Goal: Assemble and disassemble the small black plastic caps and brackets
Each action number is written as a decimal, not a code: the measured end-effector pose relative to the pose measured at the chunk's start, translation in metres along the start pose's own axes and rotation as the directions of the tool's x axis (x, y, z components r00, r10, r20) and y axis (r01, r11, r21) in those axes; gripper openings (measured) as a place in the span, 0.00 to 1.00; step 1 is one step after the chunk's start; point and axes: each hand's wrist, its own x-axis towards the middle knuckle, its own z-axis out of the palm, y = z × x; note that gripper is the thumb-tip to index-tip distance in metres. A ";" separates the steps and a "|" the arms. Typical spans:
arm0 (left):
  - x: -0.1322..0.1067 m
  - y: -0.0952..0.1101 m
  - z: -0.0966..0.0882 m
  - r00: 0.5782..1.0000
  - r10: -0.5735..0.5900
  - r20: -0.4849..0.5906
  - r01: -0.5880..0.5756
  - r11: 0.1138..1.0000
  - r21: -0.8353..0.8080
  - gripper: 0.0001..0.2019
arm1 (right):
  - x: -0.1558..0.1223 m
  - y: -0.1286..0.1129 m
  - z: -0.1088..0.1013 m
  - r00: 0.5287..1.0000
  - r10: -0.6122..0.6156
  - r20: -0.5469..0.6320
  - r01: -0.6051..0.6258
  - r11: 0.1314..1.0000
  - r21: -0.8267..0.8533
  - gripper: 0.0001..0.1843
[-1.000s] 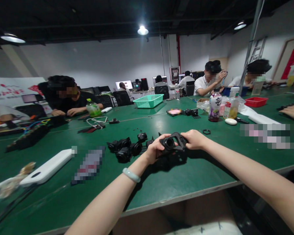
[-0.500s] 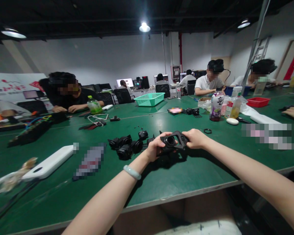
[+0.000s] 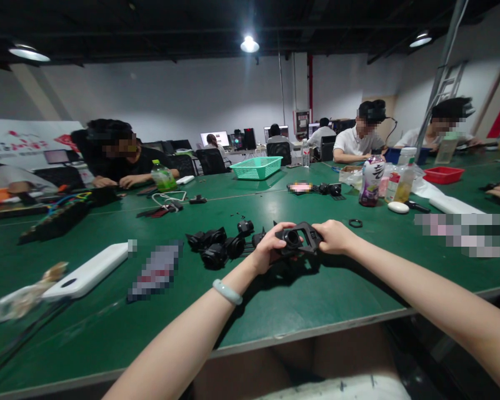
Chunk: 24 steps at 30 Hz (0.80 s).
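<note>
Just above the green table, my left hand [image 3: 270,245] is wrapped round a black plastic part with a round threaded collar [image 3: 291,239]. My right hand [image 3: 332,236] grips the right end of a black frame-like piece [image 3: 309,236] with a rectangular opening, which meets the collar part. Whether the two are one piece or separate I cannot tell. Left of my left hand lies a cluster of similar black parts [image 3: 214,255]. A black ring nut [image 3: 355,223] rests beyond my right hand.
A green basket [image 3: 256,168] stands at the back. Drink bottles [image 3: 371,180] and a red tray [image 3: 444,175] are to the right. A white power strip [image 3: 94,272] and a blurred-out phone-shaped item [image 3: 156,270] lie left. Other people sit around the green table [image 3: 191,339].
The whole view has shifted slightly, so things appear a little further right. Both hands keep their hold on the black parts, with hardly any movement.
</note>
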 end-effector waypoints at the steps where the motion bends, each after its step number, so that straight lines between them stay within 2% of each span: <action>1: 0.000 0.000 0.000 1.000 0.013 -0.018 -0.013 0.999 0.029 0.26 | 0.000 0.000 0.000 1.000 0.003 -0.003 -0.003 1.000 -0.001 0.12; 7: -0.001 0.000 0.002 0.991 0.124 -0.051 -0.110 0.971 0.214 0.28 | 0.000 0.000 0.000 1.000 0.023 -0.016 -0.023 1.000 -0.011 0.12; 14: -0.004 0.001 0.004 0.950 0.307 -0.054 -0.244 0.839 0.487 0.28 | 0.000 0.001 -0.002 0.999 0.029 -0.023 -0.029 1.000 -0.007 0.12; 24: -0.008 0.002 0.012 0.918 0.396 0.003 -0.311 0.717 0.624 0.29 | -0.002 0.000 -0.003 0.998 0.011 -0.061 -0.009 0.999 0.034 0.13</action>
